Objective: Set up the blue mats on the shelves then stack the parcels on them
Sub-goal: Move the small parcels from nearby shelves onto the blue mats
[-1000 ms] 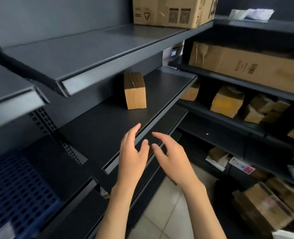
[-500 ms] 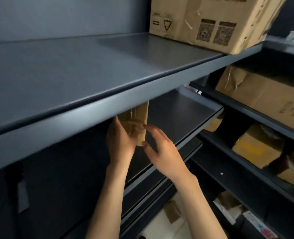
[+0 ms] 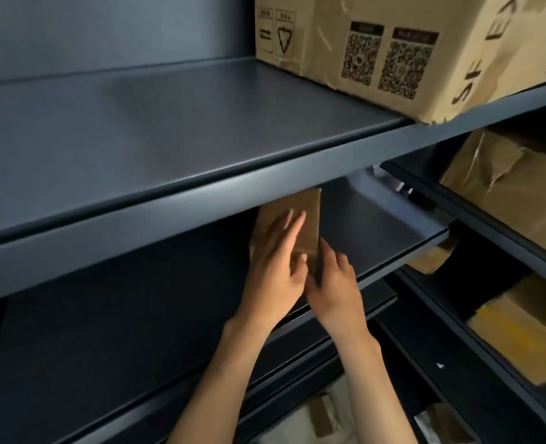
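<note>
Both hands have closed onto the parcel, which they were just short of half a second ago. Left hand lies flat on its front face, fingers straight, slightly spread and pointing up and away, thumb on the same face; it presses and does not clasp. Right hand sits at the parcel's lower right edge, just beside the left thumb, fingers bent against the parcel's side; whether they grasp it I cannot tell. Forearms rise from the bottom of the view and converge, wrists near straight. Parcel stands upright on the middle shelf, its top hidden behind the upper shelf's front lip. A big carton sits on that upper shelf, to the right.
</note>
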The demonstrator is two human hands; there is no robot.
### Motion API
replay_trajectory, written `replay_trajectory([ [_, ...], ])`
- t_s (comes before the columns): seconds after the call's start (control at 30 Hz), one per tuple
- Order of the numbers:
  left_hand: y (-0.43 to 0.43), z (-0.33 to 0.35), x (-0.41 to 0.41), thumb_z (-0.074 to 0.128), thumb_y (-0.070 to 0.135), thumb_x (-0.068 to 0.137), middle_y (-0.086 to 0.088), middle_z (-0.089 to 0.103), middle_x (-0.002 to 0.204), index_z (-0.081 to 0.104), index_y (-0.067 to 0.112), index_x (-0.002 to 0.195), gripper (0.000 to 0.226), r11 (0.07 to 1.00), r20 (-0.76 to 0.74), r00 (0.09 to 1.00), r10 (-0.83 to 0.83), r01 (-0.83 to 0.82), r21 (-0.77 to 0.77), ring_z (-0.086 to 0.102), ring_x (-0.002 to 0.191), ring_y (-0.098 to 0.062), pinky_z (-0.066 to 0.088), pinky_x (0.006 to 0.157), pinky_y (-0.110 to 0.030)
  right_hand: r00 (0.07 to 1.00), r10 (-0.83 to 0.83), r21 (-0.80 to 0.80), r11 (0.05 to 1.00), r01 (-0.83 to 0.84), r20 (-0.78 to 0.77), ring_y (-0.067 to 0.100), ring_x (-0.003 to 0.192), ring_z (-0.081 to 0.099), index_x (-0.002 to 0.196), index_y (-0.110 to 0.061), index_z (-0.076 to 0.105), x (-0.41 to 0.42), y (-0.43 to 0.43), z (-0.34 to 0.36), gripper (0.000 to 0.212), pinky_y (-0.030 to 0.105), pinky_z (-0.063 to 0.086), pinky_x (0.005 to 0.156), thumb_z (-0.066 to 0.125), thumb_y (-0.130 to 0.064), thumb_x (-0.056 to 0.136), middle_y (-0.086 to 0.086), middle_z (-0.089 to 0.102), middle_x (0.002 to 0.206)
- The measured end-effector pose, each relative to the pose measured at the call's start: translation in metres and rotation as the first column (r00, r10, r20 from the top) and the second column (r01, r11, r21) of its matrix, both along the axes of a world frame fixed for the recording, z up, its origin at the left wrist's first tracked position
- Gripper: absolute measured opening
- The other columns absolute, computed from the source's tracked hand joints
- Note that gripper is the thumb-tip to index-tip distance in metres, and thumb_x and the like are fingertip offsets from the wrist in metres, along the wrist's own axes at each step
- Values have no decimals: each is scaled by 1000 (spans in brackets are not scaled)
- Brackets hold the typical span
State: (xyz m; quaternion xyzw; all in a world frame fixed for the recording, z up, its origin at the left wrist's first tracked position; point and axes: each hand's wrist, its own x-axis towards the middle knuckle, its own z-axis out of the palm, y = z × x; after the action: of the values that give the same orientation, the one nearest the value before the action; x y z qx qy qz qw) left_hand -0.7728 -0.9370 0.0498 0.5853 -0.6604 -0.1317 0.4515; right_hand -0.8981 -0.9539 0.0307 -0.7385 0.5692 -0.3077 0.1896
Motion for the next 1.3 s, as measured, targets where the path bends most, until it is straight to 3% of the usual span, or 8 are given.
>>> replay_trajectory([
  [0.1, -5, -9, 7, 62, 44, 88, 3, 12, 162, 15, 46, 149, 77, 967, 127, 969, 211, -226, 115, 4, 149, -17, 17, 118, -56, 985, 134, 73, 987, -143, 112, 26, 132, 41, 153, -30, 5, -18, -17, -4, 84, 38, 42, 102, 59, -25, 89, 7, 33, 149],
  [0.23, -7, -15, 2, 66, 52, 83, 13, 6, 159, 23, 47, 146, 77, 911, -20, 962, 272, -251, 328, 24, 144, -16, 34, 113, -39, 922, 319, 139, 925, -353, 218, 22, 129, 47, 151, -41, 0, -24, -36, -6, 85, 26, 43, 96, 60, -32, 91, -1, 14, 161],
  [0.53, 94, -9, 10, 65, 17, 90, 10, 30, 146, 47, 43, 134, 55, 767, 19, 775, 631, -628, 130, 37, 117, 11, 29, 81, 9, 739, 576, 76, 769, -635, 350, 10, 129, 44, 145, -51, 14, 16, 17, 10, 75, 20, 39, 98, 58, -19, 94, -12, 18, 159],
  [0.7, 199, 6, 42, 68, 8, 86, 4, 35, 145, 51, 35, 132, 56, 616, 29, 618, 785, -785, 64, 41, 123, 1, 39, 93, -8, 609, 707, 56, 635, -771, 359, 18, 133, 44, 145, -50, 16, 76, 102, 21, 75, 30, 44, 101, 59, -18, 94, -9, 15, 161],
  [0.83, 307, 6, 78, 66, 19, 89, 13, 32, 145, 48, 45, 131, 53, 439, 20, 440, 898, -897, 42, 31, 121, 16, 31, 91, -2, 468, 809, 61, 480, -875, 357, 16, 136, 39, 145, -50, 19, 137, 195, 25, 76, 29, 42, 103, 59, -12, 93, -6, 18, 160],
  [0.97, 411, 4, 112, 65, 19, 89, 6, 34, 146, 49, 40, 133, 51, 335, -24, 334, 942, -942, 25, 41, 130, -5, 49, 99, -34, 351, 858, 47, 360, -932, 375, 9, 137, 36, 145, -48, 19, 187, 293, 24, 76, 27, 41, 106, 60, -11, 92, -11, 25, 157],
  [1.17, 492, 10, 169, 65, 23, 89, 10, 32, 148, 46, 41, 134, 52, 344, -15, 344, 939, -939, 8, 44, 129, -7, 51, 96, -35, 346, 870, 31, 358, -933, 351, 7, 135, 36, 145, -51, 16, 243, 371, 29, 77, 35, 42, 107, 59, -13, 93, -16, 24, 155],
  [1.3, 496, 16, 212, 63, 30, 90, 18, 25, 156, 33, 47, 142, 62, 486, -61, 484, 873, -874, 15, 23, 136, 16, 26, 98, 2, 453, 814, 43, 471, -881, 364, 10, 134, 39, 142, -55, 19, 274, 373, 36, 77, 41, 43, 106, 59, -11, 92, -14, 33, 152],
])
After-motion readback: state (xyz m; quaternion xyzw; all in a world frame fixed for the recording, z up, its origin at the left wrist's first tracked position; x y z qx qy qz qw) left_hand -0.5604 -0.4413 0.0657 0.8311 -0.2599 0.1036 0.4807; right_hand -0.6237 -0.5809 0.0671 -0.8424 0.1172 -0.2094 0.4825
